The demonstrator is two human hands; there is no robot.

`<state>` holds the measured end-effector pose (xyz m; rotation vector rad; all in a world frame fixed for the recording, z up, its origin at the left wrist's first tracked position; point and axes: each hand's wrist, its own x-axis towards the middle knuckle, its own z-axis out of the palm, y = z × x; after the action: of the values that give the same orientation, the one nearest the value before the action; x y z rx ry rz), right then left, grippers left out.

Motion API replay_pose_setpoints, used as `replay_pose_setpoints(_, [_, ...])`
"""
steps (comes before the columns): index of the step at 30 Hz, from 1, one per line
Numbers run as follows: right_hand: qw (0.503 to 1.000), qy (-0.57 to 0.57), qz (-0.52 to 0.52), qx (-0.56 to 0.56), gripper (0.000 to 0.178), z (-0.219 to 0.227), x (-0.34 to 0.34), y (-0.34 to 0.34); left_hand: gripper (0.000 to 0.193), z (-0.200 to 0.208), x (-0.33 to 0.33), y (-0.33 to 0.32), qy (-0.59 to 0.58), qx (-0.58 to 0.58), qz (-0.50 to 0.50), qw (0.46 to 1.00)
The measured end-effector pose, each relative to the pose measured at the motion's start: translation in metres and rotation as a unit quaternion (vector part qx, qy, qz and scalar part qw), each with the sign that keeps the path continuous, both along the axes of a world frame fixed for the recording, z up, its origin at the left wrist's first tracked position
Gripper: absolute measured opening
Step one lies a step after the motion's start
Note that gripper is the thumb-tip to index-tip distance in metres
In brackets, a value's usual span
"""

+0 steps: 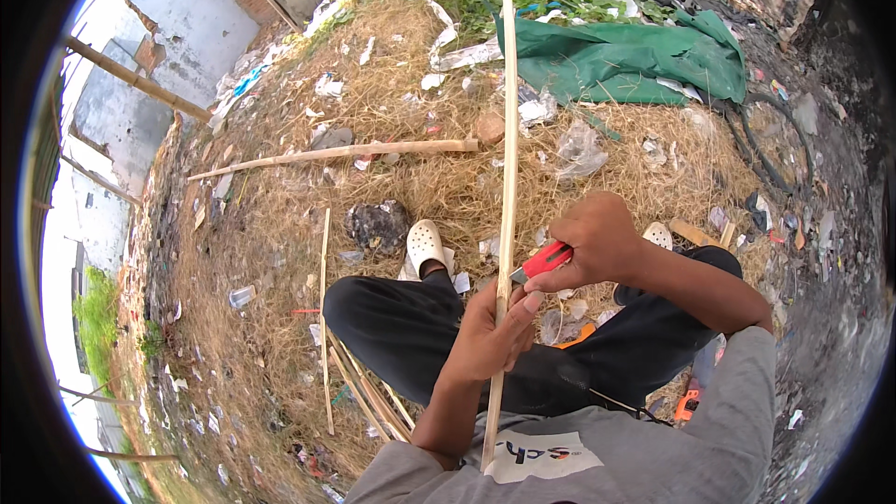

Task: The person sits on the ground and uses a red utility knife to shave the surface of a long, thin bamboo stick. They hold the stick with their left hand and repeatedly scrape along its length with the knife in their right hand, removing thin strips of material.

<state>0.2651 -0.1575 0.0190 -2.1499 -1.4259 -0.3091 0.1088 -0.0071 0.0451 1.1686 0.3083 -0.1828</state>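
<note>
A long, pale bamboo strip [509, 149] runs upright through the view, from the top edge down to my shirt. My left hand [488, 329] is closed around its lower part, above my lap. In my right hand [597, 245] is a red utility knife [548, 259], gripped by its handle. The knife's grey blade end points left and meets the strip's right edge, just above my left fingers. Whether the blade has cut into the bamboo is too small to tell.
Several bamboo strips [369, 392] lie left of my bent leg. A bamboo pole [336, 154] rests on the dry grass ahead, near a dark stone [378, 226]. A green tarp [625, 61] spreads at the far right. An orange tool [688, 404] lies by my right hip.
</note>
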Motion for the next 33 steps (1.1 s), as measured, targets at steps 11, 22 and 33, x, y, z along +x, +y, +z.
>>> replay_pose_setpoints(11, [0.998,0.023,-0.059,0.008,0.068,-0.002,0.015,-0.003,0.028,-0.003,-0.004,-0.008,-0.012,-0.022,-0.027,0.999])
replay_pose_setpoints(22, [0.994,-0.046,-0.098,0.016,0.069,0.002,0.036,-0.005,0.029,-0.004,-0.012,-0.003,0.011,-0.013,-0.053,0.998])
replay_pose_setpoints(33, [0.91,0.201,-0.293,0.215,0.064,-0.001,0.135,-0.062,0.03,-0.006,-0.016,0.002,-0.002,0.002,-0.145,0.989])
